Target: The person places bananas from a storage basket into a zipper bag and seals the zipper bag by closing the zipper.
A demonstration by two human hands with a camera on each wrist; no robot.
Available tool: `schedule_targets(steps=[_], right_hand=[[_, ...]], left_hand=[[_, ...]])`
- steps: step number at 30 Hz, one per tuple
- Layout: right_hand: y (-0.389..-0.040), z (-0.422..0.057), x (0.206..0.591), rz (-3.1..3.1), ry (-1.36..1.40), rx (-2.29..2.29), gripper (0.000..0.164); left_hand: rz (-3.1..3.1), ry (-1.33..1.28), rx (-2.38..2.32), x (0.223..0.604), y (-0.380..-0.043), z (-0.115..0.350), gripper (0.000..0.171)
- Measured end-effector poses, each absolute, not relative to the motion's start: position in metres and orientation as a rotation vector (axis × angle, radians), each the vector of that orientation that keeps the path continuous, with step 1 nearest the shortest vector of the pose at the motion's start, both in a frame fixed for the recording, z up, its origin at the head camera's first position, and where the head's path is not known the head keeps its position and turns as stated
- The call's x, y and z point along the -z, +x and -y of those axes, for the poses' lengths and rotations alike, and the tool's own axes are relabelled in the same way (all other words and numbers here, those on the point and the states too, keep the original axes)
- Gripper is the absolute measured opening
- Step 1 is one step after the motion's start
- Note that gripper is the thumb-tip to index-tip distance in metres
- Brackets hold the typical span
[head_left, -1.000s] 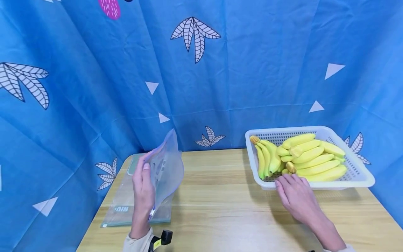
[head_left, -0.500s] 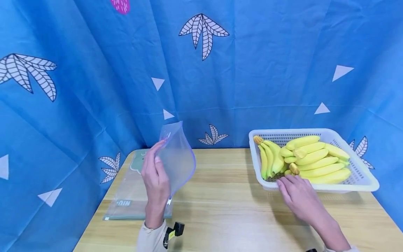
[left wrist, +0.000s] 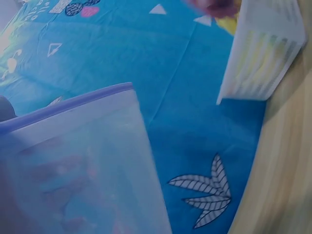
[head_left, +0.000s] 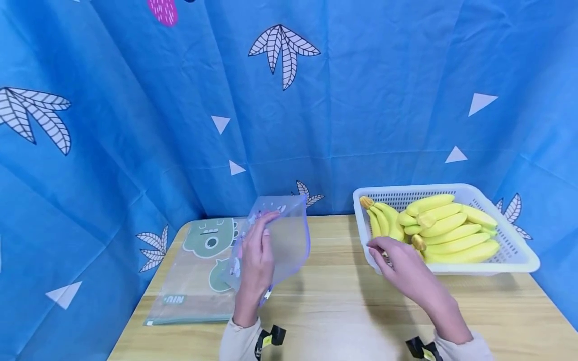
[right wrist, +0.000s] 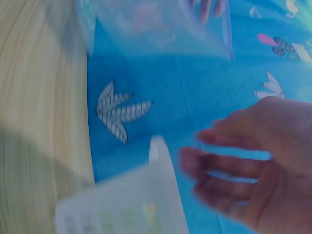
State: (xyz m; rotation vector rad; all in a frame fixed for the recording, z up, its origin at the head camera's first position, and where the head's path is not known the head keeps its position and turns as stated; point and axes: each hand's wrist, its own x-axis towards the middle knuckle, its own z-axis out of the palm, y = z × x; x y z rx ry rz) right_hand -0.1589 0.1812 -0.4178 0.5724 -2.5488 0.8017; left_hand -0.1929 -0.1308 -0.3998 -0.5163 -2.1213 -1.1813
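Note:
A translucent zip bag (head_left: 291,245) with a purple edge is held up over the left half of the table. My left hand (head_left: 255,271) grips it, the thumb on the near side and some fingers showing pinkish through the film. The left wrist view has the bag (left wrist: 107,165) filling its lower left. Loosely bent and holding nothing, my right hand (head_left: 411,273) is at the front left corner of a white basket (head_left: 519,250). Yellow bananas (head_left: 456,228) in bunches lie in that basket. In the right wrist view the right hand (right wrist: 273,161) is beside the basket's rim.
Flat on the table's left lies a second zip bag (head_left: 180,281) with green cartoon prints, partly covered by the held one. A blue patterned curtain (head_left: 384,100) hangs along the back and both sides of the wooden table (head_left: 334,301).
My left hand has carried the zip bag rightward, exposing more of the bag on the table. My right hand has shifted left from beside the bananas to the basket's corner.

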Motion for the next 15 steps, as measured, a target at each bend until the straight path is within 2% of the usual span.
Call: schedule_targets(steps=[7, 12, 15], right_hand=[[-0.16, -0.131, 0.425, 2.33, 0.665, -1.103, 0.035], [-0.158, -0.104, 0.438, 2.325, 0.805, -0.87, 0.063], [-0.158, -0.098, 0.446, 2.316, 0.843, -0.752, 0.057]], left_hand=[[2.22, -0.553, 1.199, 0.405, -0.191, 0.119, 0.037], [2.237, -0.601, 1.234, 0.405, -0.189, 0.118, 0.036], [2.229, -0.638, 1.257, 0.404, -0.189, 0.117, 0.035]])
